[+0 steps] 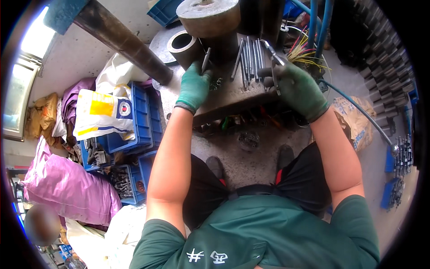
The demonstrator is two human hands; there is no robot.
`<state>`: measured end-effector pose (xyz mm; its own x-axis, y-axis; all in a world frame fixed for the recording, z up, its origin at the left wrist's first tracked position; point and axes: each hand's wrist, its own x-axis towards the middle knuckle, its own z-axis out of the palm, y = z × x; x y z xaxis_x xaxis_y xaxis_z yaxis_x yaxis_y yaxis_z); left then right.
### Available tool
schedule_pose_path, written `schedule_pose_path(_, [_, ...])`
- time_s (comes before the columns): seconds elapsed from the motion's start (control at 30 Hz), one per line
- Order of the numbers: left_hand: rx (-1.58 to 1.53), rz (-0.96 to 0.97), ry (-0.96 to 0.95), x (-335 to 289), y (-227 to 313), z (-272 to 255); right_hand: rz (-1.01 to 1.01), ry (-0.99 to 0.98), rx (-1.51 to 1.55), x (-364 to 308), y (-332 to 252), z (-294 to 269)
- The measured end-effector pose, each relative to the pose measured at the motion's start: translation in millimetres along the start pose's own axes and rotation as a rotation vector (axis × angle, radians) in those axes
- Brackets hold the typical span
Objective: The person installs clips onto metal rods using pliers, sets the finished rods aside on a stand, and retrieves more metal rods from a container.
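Note:
My left hand [195, 87], in a green knit glove, is closed on a short metal rod [206, 60] that points up and away from me. It is over the left part of the metal worktable [233, 102]. My right hand [299, 91], gloved in the same way, is closed round a slim metal tool [271, 50]; a dark narrow piece shows below the fingers, and its kind is unclear. Between my hands lies a row of several metal rods [251, 58], side by side. Small dark bits [217, 84] lie beside my left hand.
A thick hollow cylinder [184, 44] and a round metal block [208, 18] stand at the back of the table. A steel post [121, 42] slants in at left. Blue crates [145, 112] and sacks [71, 184] fill the left; a hose [358, 110] curves at right.

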<state>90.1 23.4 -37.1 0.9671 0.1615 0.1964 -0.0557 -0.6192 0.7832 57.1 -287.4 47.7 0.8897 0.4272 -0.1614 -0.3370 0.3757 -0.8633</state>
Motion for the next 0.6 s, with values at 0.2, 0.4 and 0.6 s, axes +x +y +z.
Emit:
schedule_pose_path(0.2, [-0.681,-0.413,-0.194,-32.1,51.6,-22.8,-0.616,0.010,-1.196,-5.4,17.0,15.1])
schedule_pose_path(0.4, [-1.179,-0.666,-0.195,-54.6,57.5,-20.4,-0.868,-0.046,-1.599,5.9,28.6,26.5])
schedule_pose_path(0.6, [-1.215,-0.666,-0.154,-59.9,56.8,-24.3,-0.906,-0.097,-1.640,10.1,32.8,33.3])
